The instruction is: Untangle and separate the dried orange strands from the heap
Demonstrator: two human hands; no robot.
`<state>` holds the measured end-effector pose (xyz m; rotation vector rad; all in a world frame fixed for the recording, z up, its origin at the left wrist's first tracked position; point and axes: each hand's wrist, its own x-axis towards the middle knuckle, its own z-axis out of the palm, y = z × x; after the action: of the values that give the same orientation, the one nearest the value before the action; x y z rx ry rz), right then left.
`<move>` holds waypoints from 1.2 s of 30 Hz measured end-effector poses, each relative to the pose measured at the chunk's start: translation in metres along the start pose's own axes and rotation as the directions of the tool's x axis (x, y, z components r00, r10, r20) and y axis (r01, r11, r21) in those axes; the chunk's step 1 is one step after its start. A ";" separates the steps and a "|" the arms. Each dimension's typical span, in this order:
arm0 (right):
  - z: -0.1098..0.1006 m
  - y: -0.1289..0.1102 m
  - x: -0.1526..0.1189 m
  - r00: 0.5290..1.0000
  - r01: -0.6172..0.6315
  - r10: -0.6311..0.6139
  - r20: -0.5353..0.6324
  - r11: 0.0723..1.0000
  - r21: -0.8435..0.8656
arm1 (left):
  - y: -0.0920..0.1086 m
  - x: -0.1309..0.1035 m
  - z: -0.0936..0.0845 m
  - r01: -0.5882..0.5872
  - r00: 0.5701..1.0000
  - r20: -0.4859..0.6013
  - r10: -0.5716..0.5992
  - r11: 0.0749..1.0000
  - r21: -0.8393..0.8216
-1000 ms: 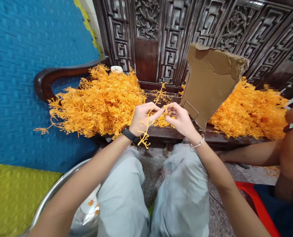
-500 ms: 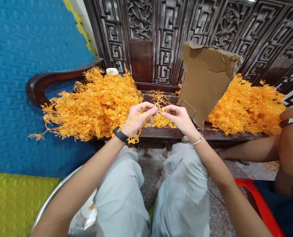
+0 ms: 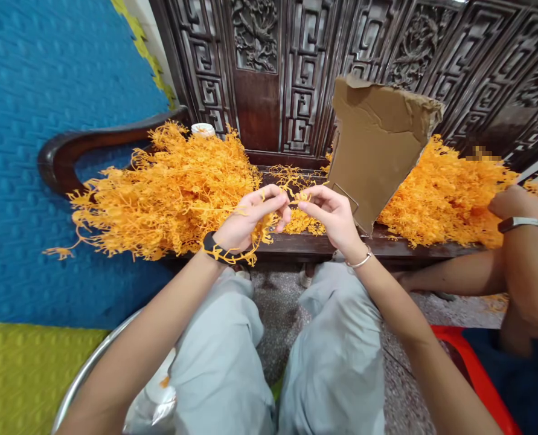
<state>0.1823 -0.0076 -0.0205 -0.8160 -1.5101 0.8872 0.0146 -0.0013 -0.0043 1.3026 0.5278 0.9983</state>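
Observation:
My left hand [image 3: 250,219] is closed with thumb and fingers pinching a thin, branching orange sprig [image 3: 251,257], which trails past the palm and over the black wristband. Facing it a short gap away, my right hand [image 3: 334,220] pinches a small orange piece [image 3: 304,196] between thumb and fingertips. Whether the two pieces are joined I cannot tell. Below and behind the fingers, a small heap of orange bits [image 3: 304,225] lies on the dark wooden bench [image 3: 305,243]. Beside my left hand rises a big tangled pile of orange sprigs [image 3: 173,187].
A cardboard sheet [image 3: 381,139] stands upright right of my hands, a bent wire by its lower edge. Beyond it, another person's hand [image 3: 515,202] is at a second orange pile [image 3: 441,199]. A metal basin [image 3: 87,368] sits lower left; a white container [image 3: 203,129] stands behind the left pile.
My hands have drawn slightly apart, opening a small gap between the fingertips. The other person's hand has moved left and is more fully in view.

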 end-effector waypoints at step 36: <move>0.011 -0.009 -0.005 0.848 -0.295 0.040 0.528 0.865 0.407 | 0.006 -0.009 0.012 0.219 0.927 0.355 -0.123 0.944 -0.247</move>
<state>0.1722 -0.0172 -0.0160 -0.3619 -1.5661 1.6349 0.0176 -0.0158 0.0019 1.1155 0.2217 0.6567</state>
